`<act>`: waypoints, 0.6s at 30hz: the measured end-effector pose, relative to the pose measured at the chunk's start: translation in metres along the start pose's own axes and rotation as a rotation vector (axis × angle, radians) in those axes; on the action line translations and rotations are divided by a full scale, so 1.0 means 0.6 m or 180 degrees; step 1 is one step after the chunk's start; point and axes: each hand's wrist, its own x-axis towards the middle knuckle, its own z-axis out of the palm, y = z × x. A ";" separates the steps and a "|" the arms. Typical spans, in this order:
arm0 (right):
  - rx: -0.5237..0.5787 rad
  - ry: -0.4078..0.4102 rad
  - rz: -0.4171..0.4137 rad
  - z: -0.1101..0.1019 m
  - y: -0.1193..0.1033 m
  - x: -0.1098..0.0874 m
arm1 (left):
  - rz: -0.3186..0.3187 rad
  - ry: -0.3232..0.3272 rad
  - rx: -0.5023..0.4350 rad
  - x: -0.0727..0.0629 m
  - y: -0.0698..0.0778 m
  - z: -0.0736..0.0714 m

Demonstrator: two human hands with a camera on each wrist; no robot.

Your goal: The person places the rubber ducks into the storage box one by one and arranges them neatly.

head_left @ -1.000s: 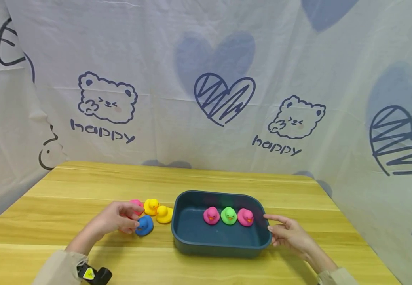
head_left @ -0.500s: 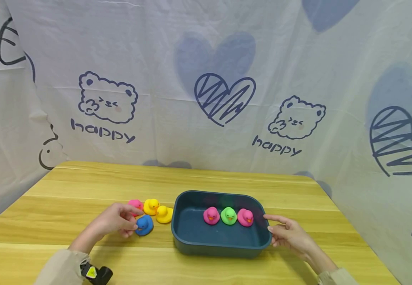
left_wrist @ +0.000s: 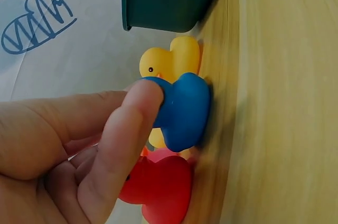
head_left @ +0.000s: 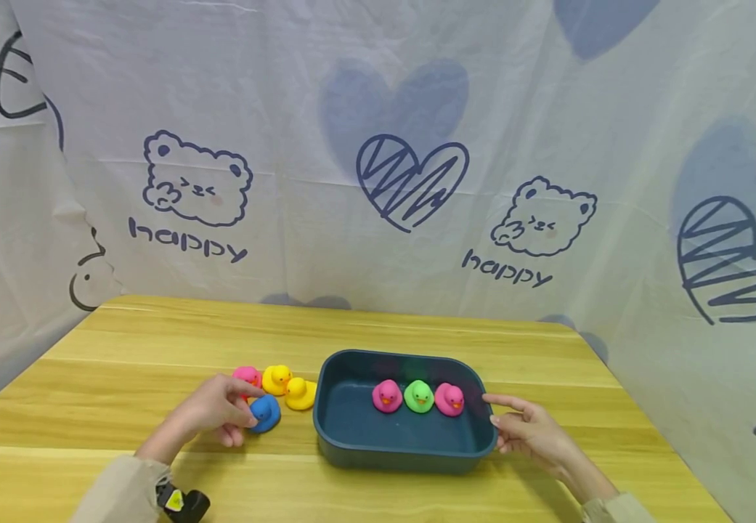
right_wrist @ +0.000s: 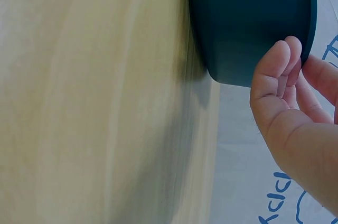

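Observation:
At the left of the head view, my left hand [head_left: 221,408] pinches a blue rubber duck [head_left: 265,412] by its head between thumb and fingers. The duck's body stays low at the table. Up close in the left wrist view, a red rubber duck [left_wrist: 169,187] sits beside that hand, which mostly hides it from the head. My right hand [head_left: 531,428] holds the right end of a dark teal tub [head_left: 404,459], thumb and forefinger at its rim. In the tub stand a pink duck [head_left: 387,396], a green duck [head_left: 420,396] and another pink duck [head_left: 449,399].
Two yellow ducks, one farther back [head_left: 277,380] and one close to the tub [head_left: 300,394], stand beyond the blue one. A pink duck [head_left: 247,375] is behind my left hand. The wooden table [head_left: 378,330] meets a printed white curtain [head_left: 312,240] at its back edge.
My left hand has shifted slightly right and its lower fingers show more. The blue duck stays nearly in place. My right hand and the tub have not visibly moved.

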 end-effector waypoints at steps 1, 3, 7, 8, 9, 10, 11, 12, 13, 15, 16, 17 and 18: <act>-0.0007 0.0009 0.0008 0.000 0.000 0.000 | -0.0028 0.0010 0.0023 0.000 0.001 0.001; -0.0014 0.0016 0.0008 -0.001 0.000 0.000 | -0.0092 0.0055 0.0083 0.000 0.003 0.003; -0.0011 0.0001 -0.0010 -0.002 0.001 0.001 | -0.0188 0.0139 0.0198 0.002 0.004 0.009; -0.0008 -0.0004 -0.0012 -0.002 0.001 0.001 | -0.0206 0.0157 0.0220 0.003 0.004 0.010; -0.0007 -0.0012 -0.0013 -0.002 0.002 0.000 | -0.0214 0.0172 0.0233 0.003 0.003 0.011; -0.0004 -0.0018 -0.0015 -0.002 0.002 0.001 | -0.0197 0.0172 0.0235 0.003 0.003 0.011; -0.0005 -0.0022 -0.0020 -0.003 0.002 0.001 | -0.0187 0.0185 0.0240 0.004 0.002 0.012; 0.0003 -0.0026 -0.0019 -0.003 0.002 0.001 | -0.0170 0.0191 0.0247 0.004 0.002 0.012; 0.0007 -0.0028 -0.0021 -0.003 0.003 0.001 | -0.0141 0.0196 0.0249 0.003 0.003 0.011; 0.0014 -0.0028 -0.0027 -0.003 0.003 0.001 | -0.0092 0.0234 0.0288 0.003 0.005 0.010; 0.0014 -0.0025 -0.0030 -0.003 0.003 0.001 | -0.0060 0.0254 0.0313 0.003 0.006 0.010; 0.0012 -0.0021 -0.0031 -0.003 0.003 0.001 | -0.0029 0.0275 0.0326 0.002 0.008 0.008; 0.0014 -0.0018 -0.0027 -0.003 0.003 0.001 | 0.0029 0.0290 0.0344 0.002 0.010 0.007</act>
